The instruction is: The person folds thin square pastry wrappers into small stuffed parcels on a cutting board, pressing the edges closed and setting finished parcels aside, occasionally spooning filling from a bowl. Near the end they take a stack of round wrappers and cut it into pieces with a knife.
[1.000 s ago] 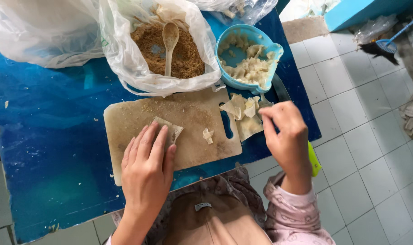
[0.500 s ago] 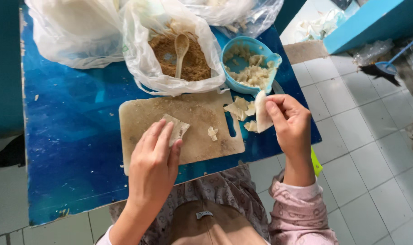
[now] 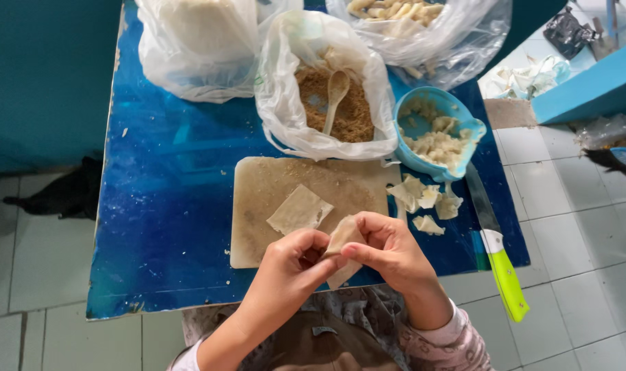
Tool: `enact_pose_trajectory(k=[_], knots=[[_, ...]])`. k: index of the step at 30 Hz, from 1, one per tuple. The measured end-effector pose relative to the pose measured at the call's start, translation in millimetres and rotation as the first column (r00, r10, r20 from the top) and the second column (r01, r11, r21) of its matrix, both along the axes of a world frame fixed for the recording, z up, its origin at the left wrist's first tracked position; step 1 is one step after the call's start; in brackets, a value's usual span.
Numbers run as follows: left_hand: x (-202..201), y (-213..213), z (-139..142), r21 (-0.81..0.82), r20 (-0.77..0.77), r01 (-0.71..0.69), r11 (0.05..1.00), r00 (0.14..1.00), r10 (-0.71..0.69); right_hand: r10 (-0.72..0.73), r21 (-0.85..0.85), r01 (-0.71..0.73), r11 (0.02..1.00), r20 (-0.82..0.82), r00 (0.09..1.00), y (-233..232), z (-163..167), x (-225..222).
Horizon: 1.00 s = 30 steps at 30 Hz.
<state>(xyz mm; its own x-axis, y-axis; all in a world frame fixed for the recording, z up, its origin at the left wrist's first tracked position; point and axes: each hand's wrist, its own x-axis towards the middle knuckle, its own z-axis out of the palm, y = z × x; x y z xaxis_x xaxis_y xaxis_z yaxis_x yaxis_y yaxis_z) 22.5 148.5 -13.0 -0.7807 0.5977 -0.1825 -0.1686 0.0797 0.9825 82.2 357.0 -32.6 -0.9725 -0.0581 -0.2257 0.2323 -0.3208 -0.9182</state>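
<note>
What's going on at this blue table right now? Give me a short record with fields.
Left hand: pinches the pale wrapper
Right hand: pinches the same wrapper from the other side
Cutting board: bears one flat wrapper
Filling bag: brown crumbly filling, spoon standing in it
Blue bowl: holds folded pieces
Knife: green handle, lies at the table's right edge, apart from both hands
</note>
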Motion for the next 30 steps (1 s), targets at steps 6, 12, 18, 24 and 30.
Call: enact_pose_trajectory(k=[6, 12, 18, 24, 30], knots=[[-6.4, -12.4, 0.9, 0.068, -0.183, -0.02, 0.997, 0.983, 0.032, -0.027, -0.044, 0.028, 0.999, 0.033, 0.999, 2.7, -4.8, -5.2], [-10.5, -10.3, 4.5, -0.022, 0.094, -0.018, 1.0, 0.995, 0.02, -0.041, -0.048, 0.043, 0.998, 0.046, 0.998, -1.5, -2.2, -4.7], [-5.7, -8.2, 5.1, 0.04, -0.019, -0.023, 0.999, 1.0, 0.024, -0.024, 0.108, 0.026, 0.994, -0.02, 1.0, -7.3, -1.1, -3.9], [-0.8, -7.6, 2.2, -0.056, -0.065, 0.032, 0.998, 0.997, -0.035, -0.055, -0.045, 0.056, 0.997, 0.027, 0.998, -5.3, -4.1, 3.7], [-7.0, -35.1, 0.4, 0.23, 0.058, 0.445, 0.866, 0.882, -0.468, 0.093, -0.513, -0.1, 0.852, -0.04, 0.995, -7.6, -9.3, 39.5]])
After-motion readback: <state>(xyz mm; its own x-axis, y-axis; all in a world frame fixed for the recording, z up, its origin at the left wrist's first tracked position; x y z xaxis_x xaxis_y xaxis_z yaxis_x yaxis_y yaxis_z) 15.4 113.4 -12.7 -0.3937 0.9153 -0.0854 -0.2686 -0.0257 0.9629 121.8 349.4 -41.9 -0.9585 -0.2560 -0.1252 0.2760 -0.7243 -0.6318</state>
